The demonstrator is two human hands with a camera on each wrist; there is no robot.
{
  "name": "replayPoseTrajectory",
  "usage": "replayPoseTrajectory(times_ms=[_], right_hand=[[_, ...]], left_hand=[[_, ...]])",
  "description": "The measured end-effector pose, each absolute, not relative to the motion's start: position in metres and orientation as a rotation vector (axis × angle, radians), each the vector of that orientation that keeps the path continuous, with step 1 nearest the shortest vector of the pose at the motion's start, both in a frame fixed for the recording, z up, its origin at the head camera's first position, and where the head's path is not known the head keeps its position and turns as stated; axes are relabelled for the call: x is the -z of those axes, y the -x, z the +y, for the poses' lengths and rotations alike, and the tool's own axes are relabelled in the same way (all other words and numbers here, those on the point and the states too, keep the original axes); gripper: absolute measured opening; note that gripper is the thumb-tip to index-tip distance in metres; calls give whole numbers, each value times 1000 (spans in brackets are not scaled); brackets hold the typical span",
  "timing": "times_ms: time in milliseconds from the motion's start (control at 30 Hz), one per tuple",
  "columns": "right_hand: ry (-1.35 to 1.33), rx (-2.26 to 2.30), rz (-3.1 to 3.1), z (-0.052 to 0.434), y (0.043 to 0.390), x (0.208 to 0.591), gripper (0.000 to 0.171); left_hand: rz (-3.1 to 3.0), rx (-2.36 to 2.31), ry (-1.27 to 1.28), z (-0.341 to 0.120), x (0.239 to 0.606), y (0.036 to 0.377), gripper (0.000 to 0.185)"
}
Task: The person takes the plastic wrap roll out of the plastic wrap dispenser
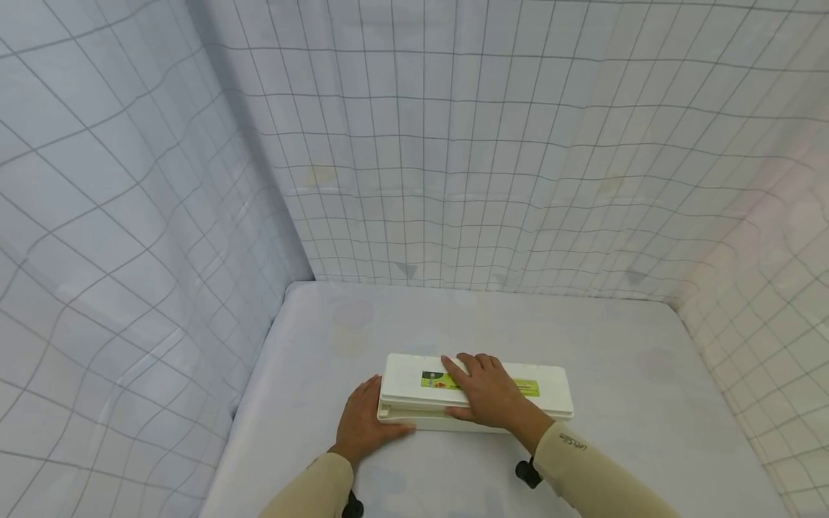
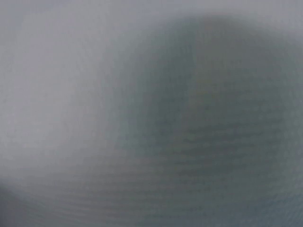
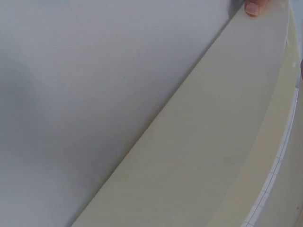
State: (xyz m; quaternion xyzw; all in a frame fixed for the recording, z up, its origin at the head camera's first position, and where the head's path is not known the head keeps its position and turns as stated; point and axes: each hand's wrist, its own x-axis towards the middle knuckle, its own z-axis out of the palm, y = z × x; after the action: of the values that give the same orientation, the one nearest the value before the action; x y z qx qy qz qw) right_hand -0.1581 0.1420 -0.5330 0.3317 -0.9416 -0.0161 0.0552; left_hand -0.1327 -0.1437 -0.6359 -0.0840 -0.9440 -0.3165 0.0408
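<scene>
Two hands on one long white box (image 1: 476, 394), near the front edge of the table (image 1: 622, 345).
Box lay flat, green label up. Left hand (image 1: 363, 424) rested against the box's left end with relaxed fingers, seemingly to brace it; right hand (image 1: 487, 392) lay across the lid, fingers spread, thumb curled over the front edge, seemingly to steady it. Open table lay behind and right of the box; gridded curtain (image 1: 486, 158) stood well behind. Left wrist view blurred.
</scene>
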Motion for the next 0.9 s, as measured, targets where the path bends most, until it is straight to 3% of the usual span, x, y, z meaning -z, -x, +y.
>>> replayPoseTrajectory(times_ms=[900], right_hand=[[-863, 68, -2945, 170, 155, 536, 92]], left_hand=[[-2879, 976, 212, -142, 638, 133, 107]])
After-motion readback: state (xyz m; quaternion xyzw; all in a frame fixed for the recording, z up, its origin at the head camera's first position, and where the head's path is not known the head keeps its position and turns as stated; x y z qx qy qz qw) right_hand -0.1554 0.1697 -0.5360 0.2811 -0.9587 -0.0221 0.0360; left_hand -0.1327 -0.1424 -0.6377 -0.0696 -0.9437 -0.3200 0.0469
